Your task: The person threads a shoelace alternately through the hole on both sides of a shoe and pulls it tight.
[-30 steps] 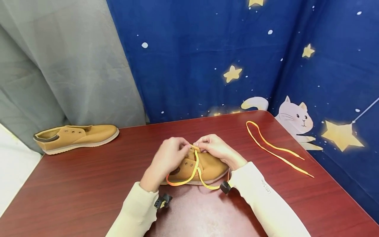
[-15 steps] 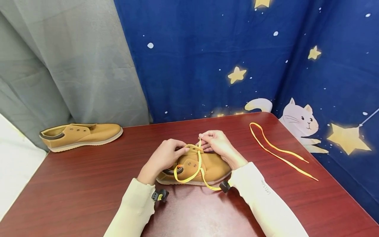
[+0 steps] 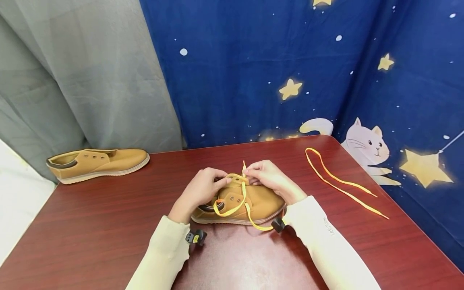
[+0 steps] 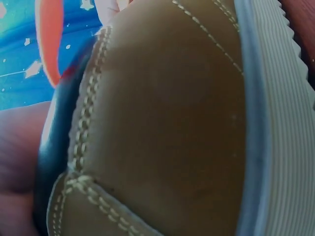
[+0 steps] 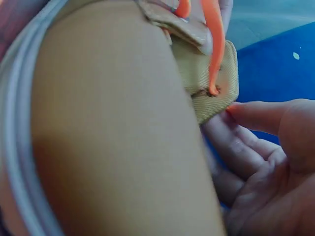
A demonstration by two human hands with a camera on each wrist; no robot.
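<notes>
A tan shoe lies before me, its toe to the right. A yellow-orange shoelace loops over its side, and one tip stands up beyond the far eyelet flap. My left hand grips that flap between thumb and fingers. With thumb and fingertips my right hand pinches the lace near its tip. In the right wrist view the lace enters an eyelet, and the right thumb presses at the flap's edge. The left wrist view is mostly filled by the shoe's side.
A second tan shoe, without a lace in its eyelets, stands at the table's back left. Another orange-yellow shoelace lies in a bend on the right of the red-brown table. Grey and blue curtains hang behind.
The hands have moved slightly apart from being close together over the flap. The right hand has drawn the lace tip up behind the flap, and now pinches lower below the tip.
</notes>
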